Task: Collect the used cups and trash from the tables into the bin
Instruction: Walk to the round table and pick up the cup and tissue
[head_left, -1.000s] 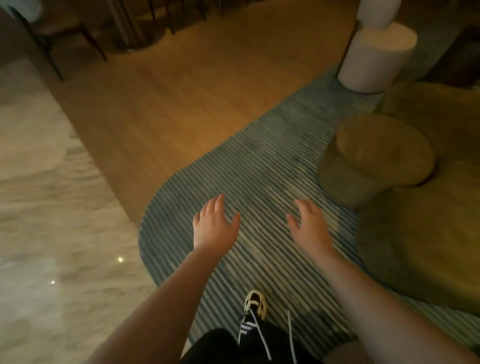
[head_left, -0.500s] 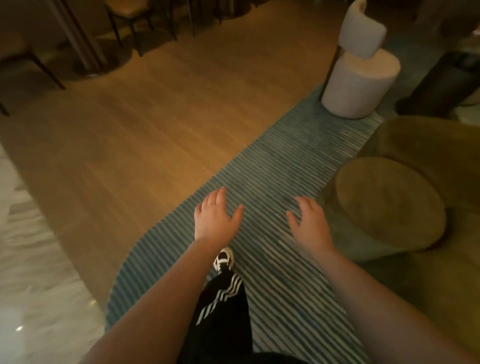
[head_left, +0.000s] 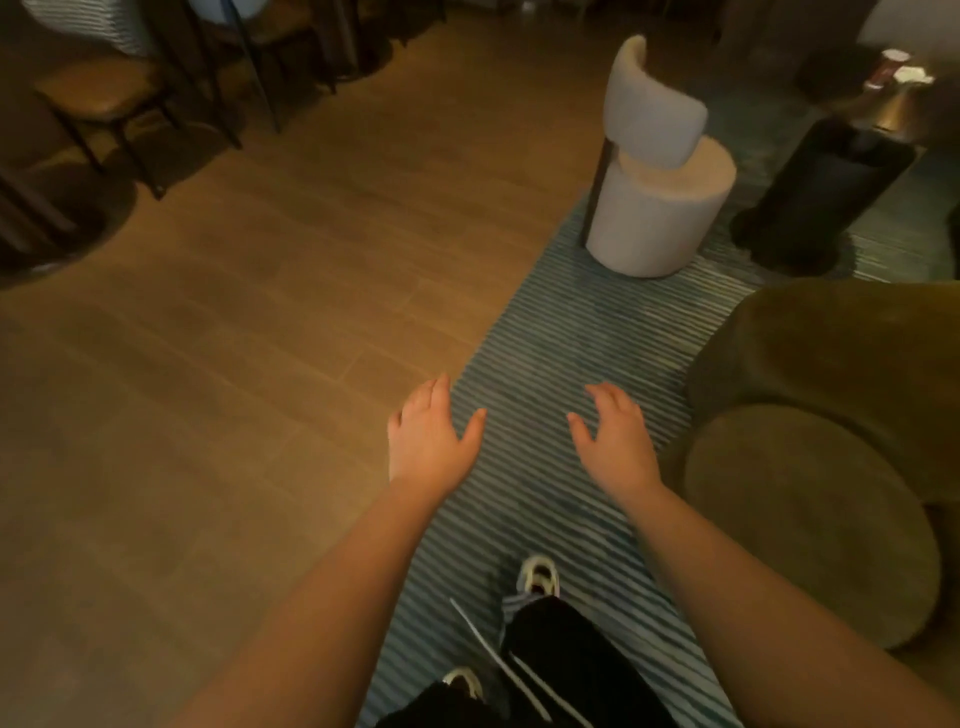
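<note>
Over the striped rug (head_left: 561, 332), the left hand (head_left: 427, 447) and right hand (head_left: 615, 441) hover palm-down, fingers loosely spread, holding nothing. Far beyond the right hand, a red cup (head_left: 889, 66) stands on a small table (head_left: 896, 106), past the black bin (head_left: 826, 192).

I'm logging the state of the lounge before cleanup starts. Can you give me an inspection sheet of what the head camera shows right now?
Surface: wooden floor on the left, striped blue rug under the person's feet.
Job's things: a red cup and something white, perhaps trash, on a small table at far right; a tall black cylinder, possibly the bin, stands before it.
Clutter: nothing seen on the floor or rug.
Hands: left hand and right hand held out, fingers relaxed, holding nothing.
Cables: nothing seen.
Surroundings: white round chair, olive pouf, dark-legged chairs at upper left.
</note>
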